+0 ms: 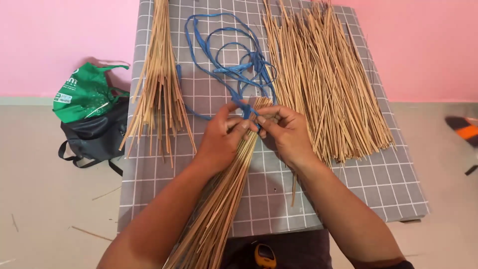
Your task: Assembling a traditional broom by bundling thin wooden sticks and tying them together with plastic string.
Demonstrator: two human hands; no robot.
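Note:
My left hand (222,135) and my right hand (285,131) meet at the top end of a bundle of thin tan sticks (219,209) that slants down toward me. Both hands pinch a blue plastic string (234,69) where it wraps around the bundle's end. The rest of the string lies in loose loops on the grey checked cloth (358,189) behind my hands.
A wide loose pile of sticks (323,79) lies to the right and a smaller bundle of sticks (159,84) to the left on the cloth. A green bag (84,92) rests on a black bag (97,137) on the floor at left. A yellow tool (265,255) sits near my lap.

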